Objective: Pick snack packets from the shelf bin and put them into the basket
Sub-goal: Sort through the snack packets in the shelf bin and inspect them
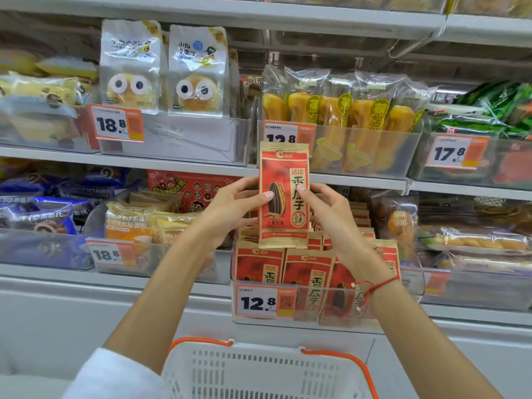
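Note:
A red and gold sunflower-seed packet [283, 168] is held upright in front of the shelf. My left hand [234, 210] grips its left edge, thumb on the front. My right hand [331, 214] pinches its right edge; a red string bracelet is on that wrist. Directly below, a clear shelf bin [259, 318] with a 12.8 price tag holds several more of the same packets [309, 272] standing upright. A white basket [259, 372] with orange handles hangs below the bin at the bottom of the view; I see nothing inside it.
Neighbouring clear bins hold bread buns [161, 226] to the left and wrapped pastries [475, 240] to the right. The shelf above carries fried dough sticks [345, 110] and owl-faced cake bags [161, 70]. A white cabinet front runs below the shelves.

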Action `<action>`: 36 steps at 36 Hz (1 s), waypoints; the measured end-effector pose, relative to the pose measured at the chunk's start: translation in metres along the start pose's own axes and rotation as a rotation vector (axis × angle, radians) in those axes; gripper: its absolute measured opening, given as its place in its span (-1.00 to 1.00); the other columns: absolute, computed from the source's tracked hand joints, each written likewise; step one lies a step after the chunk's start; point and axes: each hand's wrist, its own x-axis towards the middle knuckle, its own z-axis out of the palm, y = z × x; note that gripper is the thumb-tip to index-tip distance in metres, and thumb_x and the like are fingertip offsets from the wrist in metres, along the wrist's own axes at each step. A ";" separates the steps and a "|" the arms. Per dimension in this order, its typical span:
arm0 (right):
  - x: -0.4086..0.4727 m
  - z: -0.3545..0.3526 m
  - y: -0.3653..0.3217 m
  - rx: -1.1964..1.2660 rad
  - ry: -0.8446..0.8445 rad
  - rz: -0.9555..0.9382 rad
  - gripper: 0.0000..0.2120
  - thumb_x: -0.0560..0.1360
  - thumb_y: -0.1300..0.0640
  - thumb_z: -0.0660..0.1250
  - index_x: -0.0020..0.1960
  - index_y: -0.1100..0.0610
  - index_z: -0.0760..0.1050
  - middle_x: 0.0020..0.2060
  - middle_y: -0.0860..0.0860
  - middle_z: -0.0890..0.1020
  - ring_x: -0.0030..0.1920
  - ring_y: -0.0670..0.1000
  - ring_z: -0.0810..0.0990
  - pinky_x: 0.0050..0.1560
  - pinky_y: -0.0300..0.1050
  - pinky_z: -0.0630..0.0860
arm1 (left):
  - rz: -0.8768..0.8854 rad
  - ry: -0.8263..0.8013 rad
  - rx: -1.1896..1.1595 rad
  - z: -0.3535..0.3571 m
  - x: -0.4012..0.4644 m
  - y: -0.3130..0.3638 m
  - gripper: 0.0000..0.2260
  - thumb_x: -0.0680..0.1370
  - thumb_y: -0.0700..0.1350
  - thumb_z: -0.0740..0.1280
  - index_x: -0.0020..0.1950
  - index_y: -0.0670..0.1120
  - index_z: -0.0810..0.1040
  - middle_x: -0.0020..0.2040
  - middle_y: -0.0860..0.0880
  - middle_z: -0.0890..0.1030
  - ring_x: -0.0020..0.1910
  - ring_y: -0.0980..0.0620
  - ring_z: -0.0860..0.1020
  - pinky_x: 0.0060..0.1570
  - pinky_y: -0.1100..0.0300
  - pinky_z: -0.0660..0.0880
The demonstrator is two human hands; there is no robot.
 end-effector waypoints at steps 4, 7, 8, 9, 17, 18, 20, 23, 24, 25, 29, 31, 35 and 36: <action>0.001 -0.001 0.000 0.022 0.016 0.008 -0.74 0.54 -0.05 0.36 0.19 -0.01 0.58 -0.01 -0.06 0.69 -0.03 -0.15 0.67 -0.24 -0.41 0.50 | -0.032 -0.012 -0.013 0.001 0.002 -0.002 -0.62 0.53 -0.05 0.39 0.35 0.06 0.48 0.17 -0.03 0.64 0.18 0.04 0.60 0.18 0.02 0.54; 0.001 -0.001 0.001 0.034 0.000 0.024 -0.73 0.53 -0.06 0.36 0.20 -0.03 0.57 -0.01 -0.06 0.69 -0.05 -0.17 0.67 -0.26 -0.42 0.50 | -0.040 -0.015 -0.016 0.001 0.002 -0.003 -0.61 0.53 -0.06 0.39 0.36 0.04 0.47 0.17 -0.04 0.64 0.17 0.03 0.61 0.19 0.02 0.54; 0.001 -0.001 0.001 0.033 -0.004 0.029 -0.73 0.53 -0.06 0.36 0.20 -0.03 0.56 -0.01 -0.06 0.69 -0.05 -0.17 0.67 -0.24 -0.40 0.50 | -0.040 -0.012 -0.022 0.001 0.002 -0.003 -0.62 0.53 -0.07 0.39 0.35 0.04 0.47 0.16 -0.03 0.64 0.16 0.03 0.61 0.17 0.03 0.55; 0.002 -0.002 0.002 0.028 -0.008 0.037 -0.73 0.53 -0.06 0.36 0.21 -0.03 0.56 -0.01 -0.06 0.69 -0.05 -0.17 0.66 -0.20 -0.38 0.50 | -0.039 -0.009 -0.029 0.001 0.002 -0.003 -0.64 0.54 -0.08 0.38 0.33 0.04 0.48 0.15 -0.03 0.65 0.15 0.04 0.61 0.15 0.06 0.55; 0.003 -0.006 0.000 -0.133 -0.186 0.075 -0.59 0.54 0.03 0.38 0.37 -0.03 0.42 0.09 -0.05 0.62 0.08 -0.13 0.58 -0.06 -0.20 0.47 | -0.020 0.093 -0.145 0.005 0.003 -0.003 -0.65 0.57 -0.12 0.35 0.36 -0.01 0.46 0.16 -0.06 0.65 0.10 0.04 0.64 -0.09 0.23 0.58; 0.003 -0.005 0.001 -0.128 -0.171 0.062 -0.57 0.53 0.05 0.39 0.37 0.00 0.43 0.09 -0.03 0.63 0.10 -0.09 0.59 -0.03 -0.18 0.49 | -0.013 0.110 -0.138 0.006 0.003 -0.002 -0.65 0.57 -0.12 0.35 0.35 -0.01 0.47 0.16 -0.05 0.64 0.09 0.07 0.64 -0.10 0.25 0.58; 0.003 -0.003 0.002 -0.120 -0.129 0.016 -0.59 0.51 0.08 0.42 0.34 0.02 0.45 0.07 -0.02 0.63 0.10 -0.07 0.60 -0.05 -0.21 0.50 | 0.019 0.180 -0.101 0.009 0.003 0.000 -0.72 0.56 -0.14 0.36 0.26 0.04 0.52 0.13 0.02 0.63 0.02 0.15 0.63 -0.18 0.34 0.56; 0.002 0.001 0.004 -0.168 -0.038 -0.122 -0.67 0.47 0.11 0.47 0.18 -0.08 0.48 -0.02 -0.14 0.63 0.00 -0.20 0.60 -0.14 -0.39 0.47 | 0.115 0.315 0.014 0.015 0.003 0.002 -0.80 0.53 -0.10 0.41 0.08 0.15 0.52 0.06 0.08 0.60 -0.09 0.26 0.59 -0.23 0.37 0.55; 0.001 0.003 0.005 -0.196 -0.011 -0.177 -0.68 0.46 0.12 0.48 0.14 -0.10 0.49 -0.05 -0.19 0.62 -0.03 -0.24 0.59 -0.15 -0.42 0.47 | 0.128 0.330 0.044 0.018 0.002 0.004 -0.78 0.51 -0.05 0.44 0.11 0.14 0.53 0.07 0.08 0.59 -0.09 0.27 0.58 -0.13 0.30 0.57; 0.001 0.004 0.006 -0.213 0.008 -0.225 -0.68 0.45 0.13 0.49 0.12 -0.10 0.50 -0.06 -0.21 0.62 -0.05 -0.28 0.58 -0.14 -0.45 0.47 | 0.128 0.332 0.071 0.020 0.001 0.006 -0.69 0.48 0.02 0.46 0.19 0.10 0.52 0.07 0.10 0.58 -0.06 0.26 0.57 -0.01 0.20 0.58; -0.003 0.010 0.005 -0.262 -0.021 -0.317 -0.62 0.41 0.14 0.52 0.17 -0.06 0.51 -0.08 -0.19 0.63 -0.09 -0.30 0.57 -0.16 -0.49 0.45 | 0.101 0.358 0.131 0.027 -0.002 0.014 -0.37 0.38 0.19 0.49 0.39 0.02 0.43 0.10 0.16 0.53 0.04 0.18 0.54 0.16 0.07 0.54; -0.005 0.010 0.004 -0.288 -0.090 -0.292 -0.58 0.41 0.12 0.52 0.21 -0.07 0.49 -0.07 -0.18 0.63 -0.08 -0.29 0.58 -0.14 -0.47 0.47 | 0.111 0.369 0.145 0.027 -0.004 0.016 -0.35 0.36 0.19 0.50 0.40 0.04 0.42 0.19 0.11 0.53 0.07 0.15 0.52 0.04 0.21 0.53; -0.003 0.003 -0.002 -0.211 -0.280 -0.132 -0.56 0.47 0.07 0.44 0.32 -0.07 0.46 0.07 -0.08 0.66 0.08 -0.14 0.62 0.09 -0.23 0.50 | 0.116 0.357 0.117 0.020 -0.006 0.019 -0.39 0.35 0.12 0.53 0.36 0.04 0.47 0.12 0.12 0.54 0.11 0.15 0.54 0.06 0.23 0.53; -0.002 0.000 -0.003 -0.153 -0.339 -0.080 -0.58 0.48 0.07 0.42 0.31 -0.11 0.46 0.10 -0.08 0.66 0.12 -0.11 0.62 0.12 -0.20 0.50 | 0.116 0.337 0.077 0.018 -0.008 0.020 -0.42 0.36 0.10 0.53 0.34 0.04 0.49 0.14 0.11 0.57 0.11 0.15 0.56 0.07 0.21 0.55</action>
